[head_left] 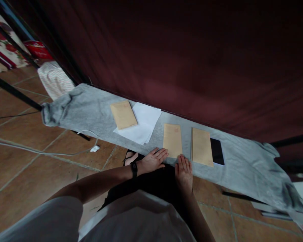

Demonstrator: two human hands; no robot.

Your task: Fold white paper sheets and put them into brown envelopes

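Note:
A brown paper envelope lies flat on the grey cloth in front of me, its short side toward my body. My left hand rests with fingers stretched out, the tips at the envelope's near left corner. Beside the near right corner lies my right hand, palm down and fingers extended. To the right is a stack of brown envelopes, partly covering a dark phone or tablet. On the left, another small pile of brown envelopes overlaps some white paper sheets.
The grey cloth covers a long narrow table. A dark red curtain hangs right behind it. A white cable runs over the tiled floor at left. Black metal bars stand at the left end.

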